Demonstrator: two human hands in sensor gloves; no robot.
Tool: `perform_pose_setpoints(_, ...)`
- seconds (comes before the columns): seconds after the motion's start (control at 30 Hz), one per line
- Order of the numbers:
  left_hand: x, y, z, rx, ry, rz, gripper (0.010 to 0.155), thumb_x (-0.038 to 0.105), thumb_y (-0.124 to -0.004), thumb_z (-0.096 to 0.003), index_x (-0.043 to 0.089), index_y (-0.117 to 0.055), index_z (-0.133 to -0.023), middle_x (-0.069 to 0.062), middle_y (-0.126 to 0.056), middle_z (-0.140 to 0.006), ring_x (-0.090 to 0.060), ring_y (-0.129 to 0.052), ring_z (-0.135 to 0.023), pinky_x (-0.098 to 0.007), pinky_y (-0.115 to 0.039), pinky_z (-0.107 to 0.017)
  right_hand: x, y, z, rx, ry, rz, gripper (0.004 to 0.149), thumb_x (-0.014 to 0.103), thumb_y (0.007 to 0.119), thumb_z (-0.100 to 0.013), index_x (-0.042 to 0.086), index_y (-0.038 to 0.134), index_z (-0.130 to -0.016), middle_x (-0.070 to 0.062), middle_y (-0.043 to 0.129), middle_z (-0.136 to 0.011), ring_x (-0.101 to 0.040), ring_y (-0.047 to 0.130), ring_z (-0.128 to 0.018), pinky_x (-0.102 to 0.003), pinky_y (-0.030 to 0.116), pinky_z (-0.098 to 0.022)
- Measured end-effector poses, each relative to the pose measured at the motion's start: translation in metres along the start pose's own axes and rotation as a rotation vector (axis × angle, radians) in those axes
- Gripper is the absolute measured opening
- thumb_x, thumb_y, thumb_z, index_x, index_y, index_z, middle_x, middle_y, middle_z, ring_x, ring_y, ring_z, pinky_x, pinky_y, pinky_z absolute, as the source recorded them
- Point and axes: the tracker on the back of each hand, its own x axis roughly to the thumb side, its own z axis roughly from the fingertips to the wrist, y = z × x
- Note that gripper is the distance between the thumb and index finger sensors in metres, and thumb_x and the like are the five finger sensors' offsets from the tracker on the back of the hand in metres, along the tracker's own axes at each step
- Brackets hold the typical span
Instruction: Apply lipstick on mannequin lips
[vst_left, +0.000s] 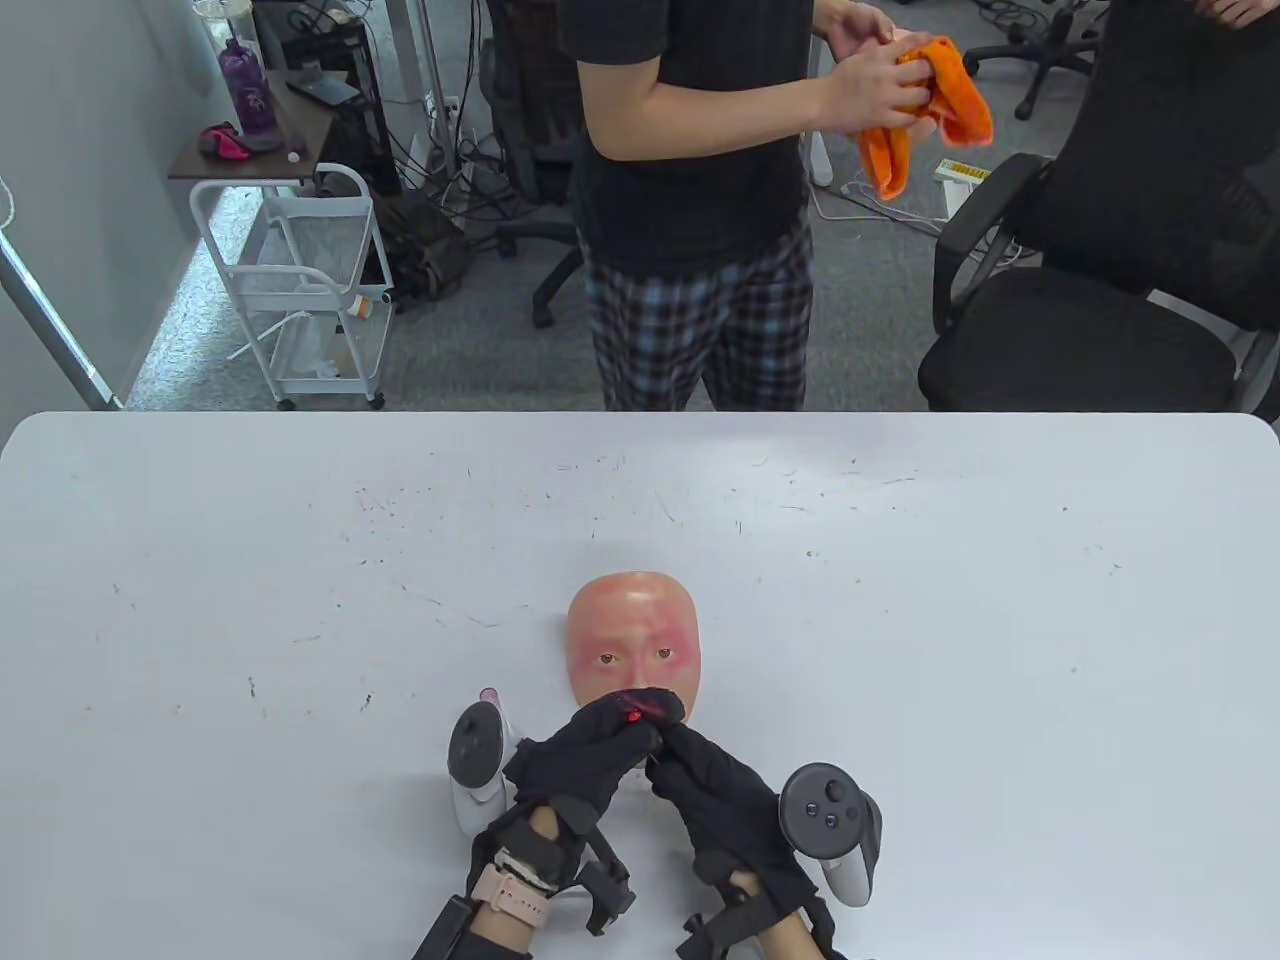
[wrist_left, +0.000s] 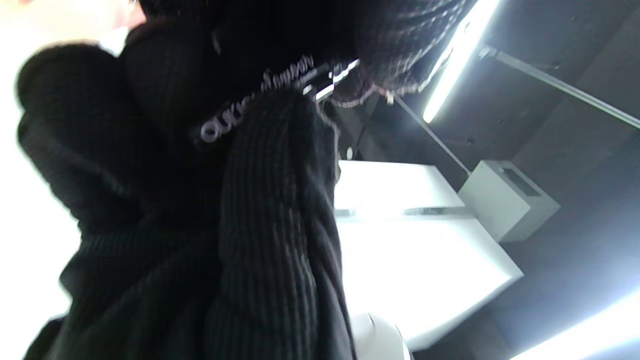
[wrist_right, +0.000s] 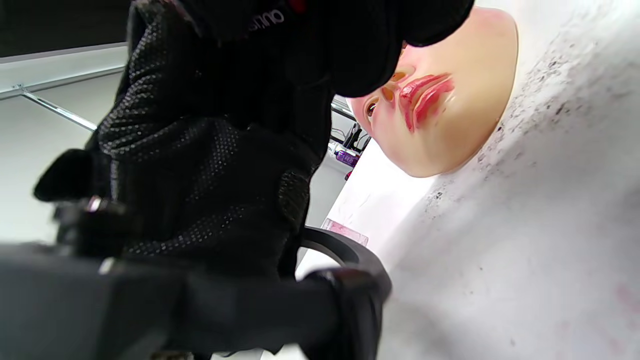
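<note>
While both hands (vst_left: 640, 745) meet, mask (vst_left: 632, 625) lies face-up.

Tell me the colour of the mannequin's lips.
Red on the lips; right wrist view shows it best.

No lettering reads whole — the black knitted glove (wrist_left: 270, 210) bears pale print, blurred beyond spelling out.

The white table (vst_left: 300, 600) lies open to the left, right and far side of the mannequin face (vst_left: 630, 625). Both gloved hands, left hand (vst_left: 590, 765) and right hand (vst_left: 725, 800), crowd the near side over the face's lower half. A small pink-topped item (vst_left: 489, 695) stands just left of them.
</note>
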Motion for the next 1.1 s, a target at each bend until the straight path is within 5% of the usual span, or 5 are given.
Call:
perform_pose_setpoints(0.3, 0.003, 0.006, 0.004, 0.046, -0.042, -0.142, 0.043, 0.062, -0.082, -0.0481, 0.033, -0.081, -0.079, 0.004, -0.091, -0.082, -0.025, -0.089, -0.081, -0.046, -0.076, -0.059, 0.007, 0.007, 0.001, 0.014, -0.035, 0.048, 0.053, 0.033, 0.076, -0.045, 0.008, 0.076, -0.091, -0.015, 0.09, -0.078, -0.033, 0.091, -0.06, -0.057, 0.068, -0.058)
perform_pose_setpoints(0.43, -0.001, -0.004, 0.0, -0.083, -0.019, 0.06, 0.05, 0.043, -0.08, -0.0522, 0.025, -0.077, -0.099, -0.007, -0.08, -0.102, -0.035, -0.074, -0.096, -0.054, -0.064, -0.069, 0.005, -0.001, 0.003, -0.062, -0.021, 0.017, 0.053, 0.032, 0.075, -0.045, 0.008, 0.074, -0.092, -0.015, 0.09, -0.078, -0.034, 0.091, -0.061, -0.057, 0.069, -0.058)
perform_pose_setpoints(0.67, 0.006, 0.002, 0.002, 0.024, -0.063, -0.094, 0.045, 0.048, -0.088, -0.0471, 0.03, -0.081, -0.087, -0.001, -0.088, -0.091, -0.028, -0.084, -0.087, -0.047, -0.072, -0.063, 0.007, 0.0, 0.001, -0.032, -0.047, 0.041, 0.053, 0.032, 0.076, -0.045, 0.009, 0.076, -0.092, -0.015, 0.09, -0.078, -0.033, 0.092, -0.061, -0.056, 0.069, -0.058)
perform_pose_setpoints(0.8, 0.003, -0.002, 0.001, -0.033, -0.053, -0.053, 0.049, 0.044, -0.083, -0.0509, 0.029, -0.077, -0.097, -0.003, -0.084, -0.099, -0.031, -0.079, -0.093, -0.049, -0.069, -0.066, 0.004, -0.003, 0.003, -0.064, -0.028, 0.064, 0.053, 0.032, 0.077, -0.044, 0.009, 0.075, -0.092, -0.015, 0.09, -0.079, -0.033, 0.092, -0.061, -0.056, 0.069, -0.058)
perform_pose_setpoints(1.1, 0.011, 0.001, 0.005, 0.061, -0.05, -0.192, 0.045, 0.048, -0.085, -0.0498, 0.03, -0.078, -0.091, -0.002, -0.087, -0.092, -0.03, -0.083, -0.087, -0.047, -0.072, -0.062, 0.003, -0.001, 0.002, -0.047, -0.029, 0.044, 0.053, 0.032, 0.078, -0.045, 0.009, 0.075, -0.092, -0.015, 0.09, -0.078, -0.033, 0.092, -0.06, -0.056, 0.069, -0.057)
